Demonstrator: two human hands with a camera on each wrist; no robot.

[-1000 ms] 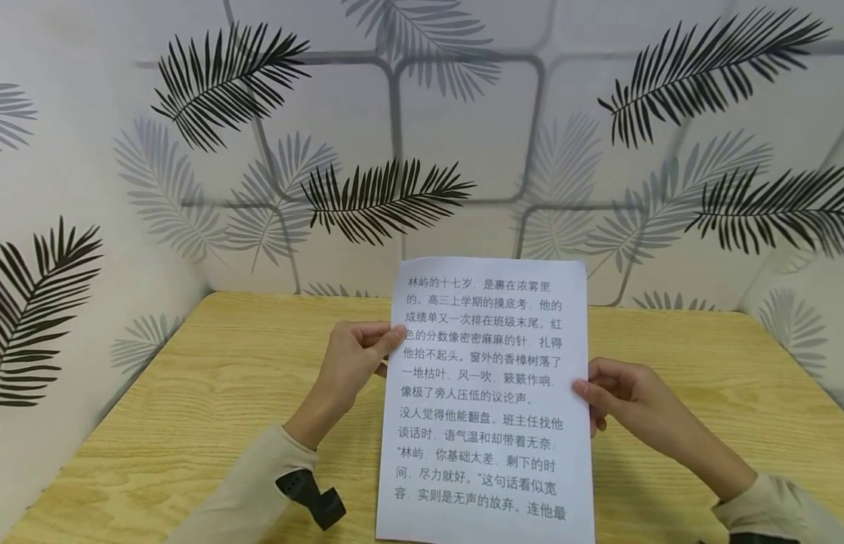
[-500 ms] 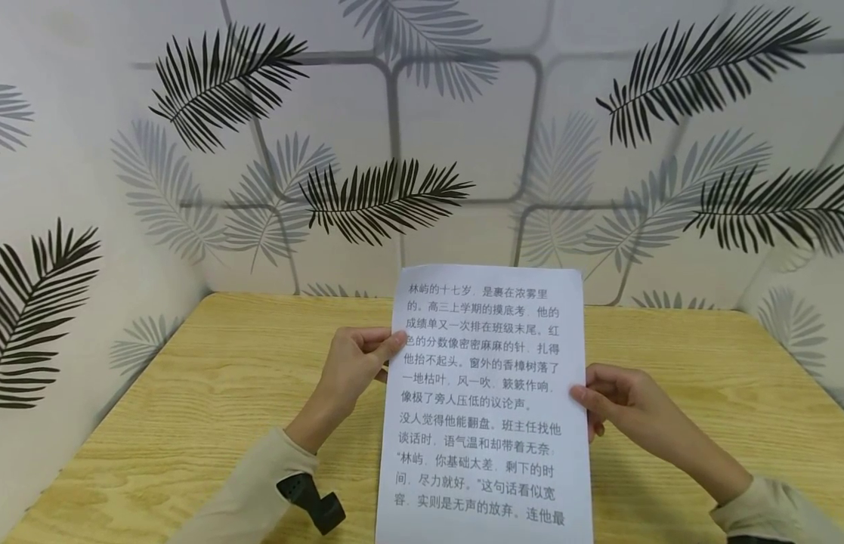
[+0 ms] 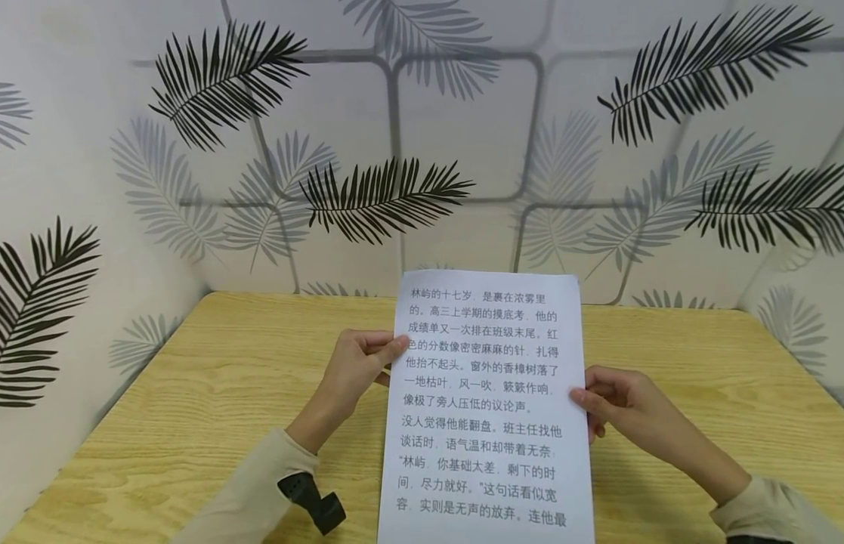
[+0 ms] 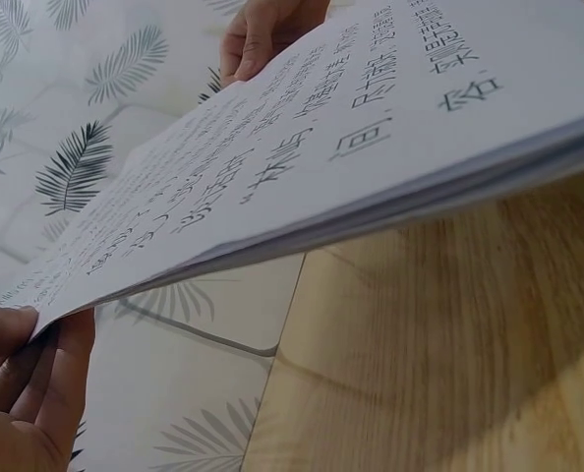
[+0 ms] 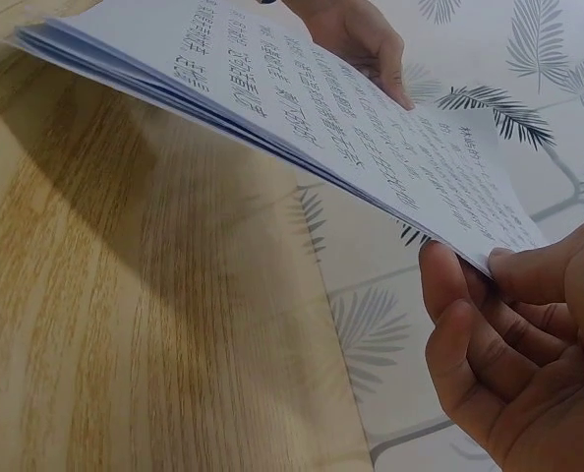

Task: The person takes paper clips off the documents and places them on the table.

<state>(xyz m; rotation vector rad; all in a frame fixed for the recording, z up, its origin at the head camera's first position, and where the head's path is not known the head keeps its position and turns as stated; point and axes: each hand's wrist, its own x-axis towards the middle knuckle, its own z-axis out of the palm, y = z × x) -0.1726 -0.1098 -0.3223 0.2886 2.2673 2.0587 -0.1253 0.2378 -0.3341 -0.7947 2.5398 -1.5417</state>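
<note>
A stack of printed paper sheets (image 3: pixel 490 415) covered in Chinese text is held up between both hands, tilted, its text side toward the head camera. My left hand (image 3: pixel 357 370) pinches the left edge in its upper part, thumb on the front and fingers behind. On the right edge, a little lower, my right hand (image 3: pixel 632 408) pinches the stack the same way. Several layered sheets show along the side of the paper stack (image 4: pixel 400 211) in the left wrist view. In the right wrist view the paper stack (image 5: pixel 302 118) is raised over the wooden table (image 5: pixel 174 324).
The light wood table (image 3: pixel 224 393) spreads around and beneath the paper. Behind it stands a pale wall (image 3: pixel 462 128) with a leaf pattern. A black strap device (image 3: pixel 313 502) sits on the left sleeve (image 3: pixel 251 483).
The top edge of the paper stack has come down slightly in the head view, and both hands have lowered a little with it. Both grips stay the same.
</note>
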